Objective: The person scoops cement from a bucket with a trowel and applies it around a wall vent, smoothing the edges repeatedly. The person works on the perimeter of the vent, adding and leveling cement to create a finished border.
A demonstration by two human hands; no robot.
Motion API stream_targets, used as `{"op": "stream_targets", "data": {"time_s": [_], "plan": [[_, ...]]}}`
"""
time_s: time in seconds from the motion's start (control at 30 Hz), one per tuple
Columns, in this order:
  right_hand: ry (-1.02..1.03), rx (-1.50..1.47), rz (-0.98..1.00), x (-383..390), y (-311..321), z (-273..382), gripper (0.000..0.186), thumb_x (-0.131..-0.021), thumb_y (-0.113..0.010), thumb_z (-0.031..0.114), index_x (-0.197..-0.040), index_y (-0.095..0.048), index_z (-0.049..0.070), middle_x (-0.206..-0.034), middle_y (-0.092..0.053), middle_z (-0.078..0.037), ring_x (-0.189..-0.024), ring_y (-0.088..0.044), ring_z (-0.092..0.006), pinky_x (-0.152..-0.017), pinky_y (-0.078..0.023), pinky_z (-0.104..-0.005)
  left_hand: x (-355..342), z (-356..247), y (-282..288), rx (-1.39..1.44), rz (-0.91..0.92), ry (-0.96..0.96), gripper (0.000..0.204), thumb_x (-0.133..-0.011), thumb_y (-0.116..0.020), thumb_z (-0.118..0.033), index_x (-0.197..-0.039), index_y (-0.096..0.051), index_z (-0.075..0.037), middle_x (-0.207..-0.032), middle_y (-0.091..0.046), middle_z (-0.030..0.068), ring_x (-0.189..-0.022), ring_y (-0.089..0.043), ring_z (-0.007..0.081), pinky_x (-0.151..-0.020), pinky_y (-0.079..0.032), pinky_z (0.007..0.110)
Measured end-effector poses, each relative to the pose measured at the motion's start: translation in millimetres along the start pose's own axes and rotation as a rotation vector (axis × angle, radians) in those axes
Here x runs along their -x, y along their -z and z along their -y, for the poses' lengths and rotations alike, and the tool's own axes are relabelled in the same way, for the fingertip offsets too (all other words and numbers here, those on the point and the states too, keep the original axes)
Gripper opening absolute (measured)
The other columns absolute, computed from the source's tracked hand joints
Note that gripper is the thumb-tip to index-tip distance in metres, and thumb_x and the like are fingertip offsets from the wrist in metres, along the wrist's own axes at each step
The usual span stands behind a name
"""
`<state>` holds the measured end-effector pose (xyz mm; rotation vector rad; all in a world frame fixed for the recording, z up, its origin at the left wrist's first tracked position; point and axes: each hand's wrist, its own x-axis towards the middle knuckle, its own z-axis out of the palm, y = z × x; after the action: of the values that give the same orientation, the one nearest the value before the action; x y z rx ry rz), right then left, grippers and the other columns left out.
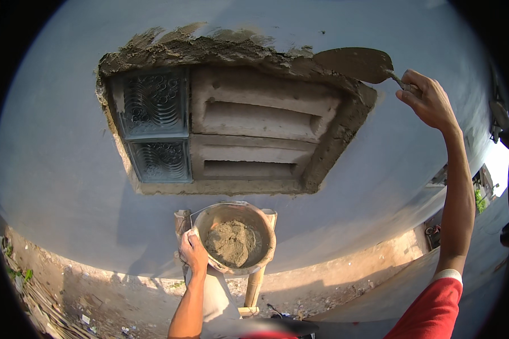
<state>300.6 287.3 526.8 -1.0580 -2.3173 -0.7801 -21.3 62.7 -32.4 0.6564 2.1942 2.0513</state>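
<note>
My right hand (430, 100) is closed round the handle of a trowel (359, 63), raised at the upper right. The trowel's broad blade lies against the wet mortar (181, 52) along the top edge of the wall opening. In that opening sit two patterned glass blocks (154, 104) on the left and pale vent blocks (260, 104) with long slots on the right. Below the opening, my left hand (194, 252) grips the left rim of a bucket (270, 244), beside its wire handle. A heap of grey-brown mortar (232, 242) lies inside the bucket.
The bucket stands against a bamboo ladder (255, 287) leaning on the blue-grey wall (62, 147). Far below is the dirt ground (113, 305), with bamboo strips (37, 308) at the lower left. A second wall (379, 294) runs along the lower right.
</note>
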Motion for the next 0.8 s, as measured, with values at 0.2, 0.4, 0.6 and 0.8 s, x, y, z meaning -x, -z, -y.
{"op": "stream_targets", "data": {"time_s": [0.2, 0.4, 0.6, 0.8], "plan": [[0.084, -0.034, -0.045, 16.8, -4.1, 37.3, 0.024, -0.094, -0.076, 0.031, -0.103, -0.071, 0.009, -0.072, -0.070, -0.009, -0.065, -0.066, -0.0228, -0.066, -0.051, -0.0422, 0.6, -3.3, 2.0, -0.030, 0.028, 0.056, 0.035, -0.107, -0.048, -0.023, -0.107, -0.067, 0.006, -0.096, -0.070, 0.0248, -0.088, -0.064, 0.0403, -0.084, -0.048, 0.048], [0.122, -0.042, -0.077, -3.3, -14.4, 66.7, 0.023, -0.094, -0.075, 0.028, -0.105, -0.072, 0.008, -0.074, -0.073, -0.012, -0.067, -0.070, -0.0280, -0.070, -0.055, -0.0436, 1.3, 12.4, -5.0, -0.078, -0.069, -0.048, 0.037, -0.108, -0.046, -0.023, -0.112, -0.067, 0.008, -0.102, -0.071, 0.0288, -0.095, -0.066, 0.0432, -0.087, -0.048, 0.050], [0.074, -0.048, -0.038, -3.4, -9.2, 43.6, 0.029, -0.093, -0.077, 0.034, -0.105, -0.072, 0.008, -0.079, -0.073, -0.013, -0.071, -0.068, -0.0269, -0.070, -0.053, -0.0424, 3.0, 6.9, 1.6, -0.007, 0.016, -0.023, 0.040, -0.108, -0.047, -0.026, -0.112, -0.067, 0.008, -0.099, -0.070, 0.0273, -0.092, -0.066, 0.0422, -0.087, -0.049, 0.048], [-0.104, -0.163, -0.066, 26.3, -10.7, 10.7, 0.028, -0.094, -0.075, 0.034, -0.101, -0.069, 0.007, -0.076, -0.064, -0.007, -0.069, -0.058, -0.0199, -0.067, -0.048, -0.0411, 0.6, -4.5, 3.3, -0.024, 0.024, -0.006, 0.041, -0.108, -0.046, -0.028, -0.110, -0.068, 0.006, -0.096, -0.071, 0.0247, -0.089, -0.066, 0.0423, -0.084, -0.050, 0.048]]}}
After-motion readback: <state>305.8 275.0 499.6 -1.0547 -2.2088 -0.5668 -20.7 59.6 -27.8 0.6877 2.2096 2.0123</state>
